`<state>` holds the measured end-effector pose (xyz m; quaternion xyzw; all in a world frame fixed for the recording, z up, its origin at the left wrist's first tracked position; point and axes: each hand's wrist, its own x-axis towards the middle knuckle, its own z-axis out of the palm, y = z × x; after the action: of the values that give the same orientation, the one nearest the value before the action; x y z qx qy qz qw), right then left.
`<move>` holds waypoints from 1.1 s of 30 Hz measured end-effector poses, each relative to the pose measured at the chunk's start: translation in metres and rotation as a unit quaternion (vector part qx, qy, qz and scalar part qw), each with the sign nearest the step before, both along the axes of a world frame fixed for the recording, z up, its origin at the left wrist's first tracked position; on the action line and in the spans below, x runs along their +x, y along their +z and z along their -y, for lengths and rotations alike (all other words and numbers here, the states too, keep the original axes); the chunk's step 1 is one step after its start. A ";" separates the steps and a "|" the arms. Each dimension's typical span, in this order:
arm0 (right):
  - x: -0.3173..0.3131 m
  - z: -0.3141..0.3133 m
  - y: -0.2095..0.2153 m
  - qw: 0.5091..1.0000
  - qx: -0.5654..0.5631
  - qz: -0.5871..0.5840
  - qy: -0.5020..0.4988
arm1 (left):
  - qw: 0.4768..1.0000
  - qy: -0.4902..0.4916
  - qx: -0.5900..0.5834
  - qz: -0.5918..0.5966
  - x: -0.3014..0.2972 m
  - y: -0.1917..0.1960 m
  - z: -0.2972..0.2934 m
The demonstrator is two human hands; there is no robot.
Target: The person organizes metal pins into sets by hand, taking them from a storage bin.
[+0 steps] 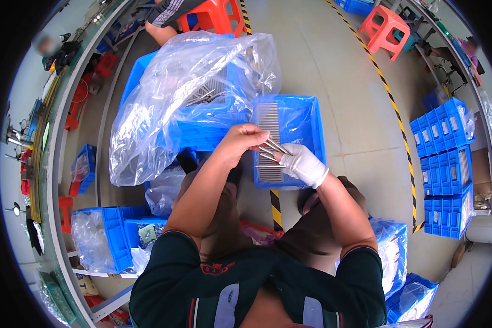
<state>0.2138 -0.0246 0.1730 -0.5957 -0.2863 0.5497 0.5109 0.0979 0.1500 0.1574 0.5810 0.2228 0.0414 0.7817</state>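
My bare left hand (240, 143) pinches the ends of a few thin metal rods (275, 146). My right hand (305, 165), in a white glove with some fingertips bare, is closed around the same small bunch from the other side. Both hands are over a blue plastic bin (318, 131). Inside it, along the left side, a neat row of metal rods (268, 117) lies side by side, and clear plastic lines the rest. To the left, a larger blue bin (202, 134) under a clear plastic bag (153, 104) holds a loose heap of metal rods (208, 92).
Blue bins (448, 169) are stacked at the right. More bins (113, 232) stand at the lower left, and others (391, 251) at the lower right. Red stools (385, 30) stand farther off. Another person's leg (161, 33) shows at the top. Striped tape (388, 74) marks the floor.
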 end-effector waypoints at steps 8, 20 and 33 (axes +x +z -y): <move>0.001 -0.004 -0.008 0.998 0.047 0.047 0.004 | 0.929 0.116 -0.329 0.124 0.013 -0.012 0.028; 0.062 -0.023 -0.062 0.919 -0.110 0.369 0.085 | 0.985 0.136 0.053 0.096 0.020 0.008 0.014; 0.096 -0.048 -0.212 0.752 -0.293 0.548 0.220 | 0.987 0.128 -0.009 0.093 -0.006 0.006 -0.009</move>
<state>0.3096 0.0230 -0.0394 -0.8360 -0.4651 0.2832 -0.0680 0.0924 0.1591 0.1632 0.5341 0.2216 0.1927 0.7928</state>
